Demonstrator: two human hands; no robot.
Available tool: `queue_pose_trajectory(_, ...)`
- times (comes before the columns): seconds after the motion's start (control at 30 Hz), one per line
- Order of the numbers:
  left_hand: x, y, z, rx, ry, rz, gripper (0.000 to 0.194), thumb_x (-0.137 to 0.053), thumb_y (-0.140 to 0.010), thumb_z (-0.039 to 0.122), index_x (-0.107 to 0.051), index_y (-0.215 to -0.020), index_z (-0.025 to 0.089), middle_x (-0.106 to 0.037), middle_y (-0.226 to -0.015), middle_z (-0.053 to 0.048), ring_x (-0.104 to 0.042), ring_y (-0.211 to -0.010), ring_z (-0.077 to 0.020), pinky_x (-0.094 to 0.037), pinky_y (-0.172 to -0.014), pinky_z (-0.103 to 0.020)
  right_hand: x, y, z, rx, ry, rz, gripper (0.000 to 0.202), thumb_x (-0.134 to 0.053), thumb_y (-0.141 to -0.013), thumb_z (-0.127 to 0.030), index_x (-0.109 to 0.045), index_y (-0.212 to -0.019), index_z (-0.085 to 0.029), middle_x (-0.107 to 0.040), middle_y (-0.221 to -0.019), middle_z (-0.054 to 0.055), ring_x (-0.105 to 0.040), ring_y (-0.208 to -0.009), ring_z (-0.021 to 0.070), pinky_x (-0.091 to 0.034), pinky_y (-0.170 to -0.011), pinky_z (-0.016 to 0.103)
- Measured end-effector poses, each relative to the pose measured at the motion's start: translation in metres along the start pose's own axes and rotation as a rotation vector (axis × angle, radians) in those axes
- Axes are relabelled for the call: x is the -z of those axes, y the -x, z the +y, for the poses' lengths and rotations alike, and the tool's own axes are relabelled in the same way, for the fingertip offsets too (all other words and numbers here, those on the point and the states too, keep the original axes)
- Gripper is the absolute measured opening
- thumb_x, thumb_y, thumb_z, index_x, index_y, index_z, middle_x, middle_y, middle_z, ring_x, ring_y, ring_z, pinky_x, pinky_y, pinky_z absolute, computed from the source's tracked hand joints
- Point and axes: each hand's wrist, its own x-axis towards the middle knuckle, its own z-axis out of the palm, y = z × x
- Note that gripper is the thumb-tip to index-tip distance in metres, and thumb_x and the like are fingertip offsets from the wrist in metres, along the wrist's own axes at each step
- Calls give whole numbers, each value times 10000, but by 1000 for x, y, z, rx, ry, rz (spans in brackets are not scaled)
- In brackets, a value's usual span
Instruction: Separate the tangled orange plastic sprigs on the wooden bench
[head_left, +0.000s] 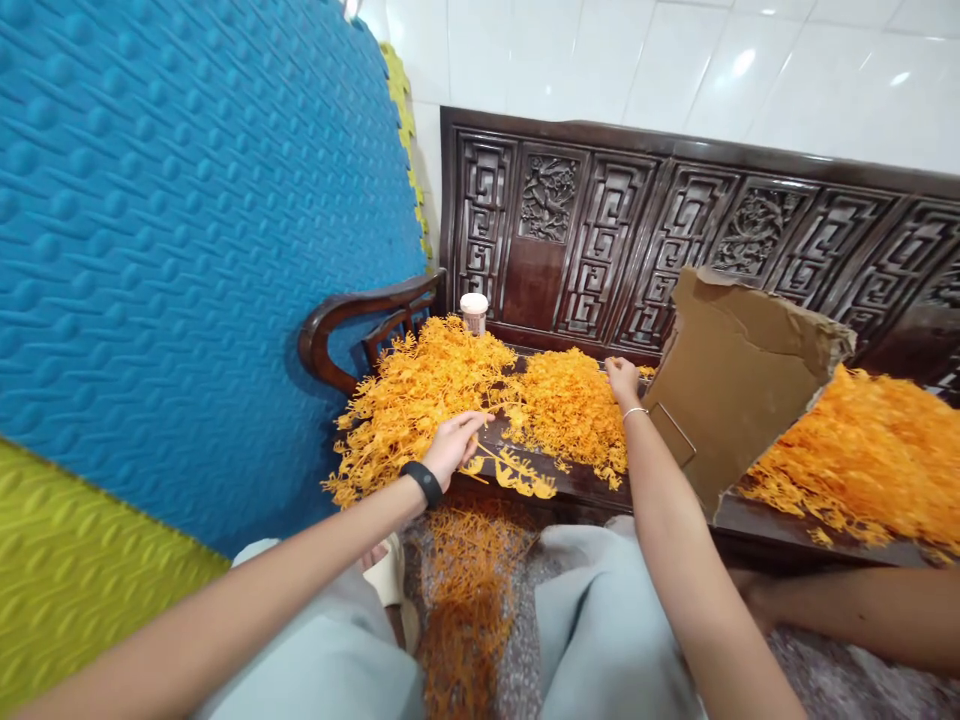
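My left hand (454, 445) is closed round the stem end of a flat orange plastic sprig (523, 476), index finger stretched forward. Its wrist has a black band. Beside and beyond it, a large heap of orange plastic sprigs (416, 400) covers the left end of the dark wooden bench. My right hand (622, 382) reaches to the far right edge of a second, smaller orange heap (574, 405). Its fingers are pinched together, and what they hold, if anything, is too small to make out. A thin bracelet circles that wrist.
A brown cardboard piece (739, 375) stands upright on the bench, right of my right forearm. Behind it lies another orange heap (885, 460). A white-lidded tub (474, 312) stands near the carved backrest (536, 270). Orange pieces (472, 590) cover the floor between my legs. Another person's limb (862, 612) shows at right.
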Motion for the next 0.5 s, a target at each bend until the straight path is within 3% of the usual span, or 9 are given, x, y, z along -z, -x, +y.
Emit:
queue_pose_trajectory(0.13, 9, -9, -5, 26, 7, 106, 255, -511, -678, 313, -607, -811, 119, -296, -325, 96, -220, -297, -44, -127, -364, -182, -11, -1, -8, 3, -11, -30, 357, -426, -743, -425, -607, -623, -142, -587, -553, 50, -501, -552, 146, -353, -559, 237)
queue_pose_trajectory(0.27, 9, -12, -3, 27, 8, 105, 285, -510, -678, 344, -613, -837, 131, -277, -323, 100, -198, -296, -47, -113, -357, -186, -23, -1, -14, -5, -28, -58, 226, -511, -690, -338, -629, -728, -149, -615, -665, 49, -519, -607, 145, -370, -587, 233)
queue_pose_trajectory(0.5, 12, -11, 0, -34, 59, 129, 287, -532, -666, 341, -619, -818, 114, -365, -366, 77, -227, -318, -36, -146, -372, -185, -35, 4, -28, -30, -40, -45, 224, -549, -657, -239, -587, -853, -137, -521, -1023, 127, -483, -963, 220, -354, -835, 337)
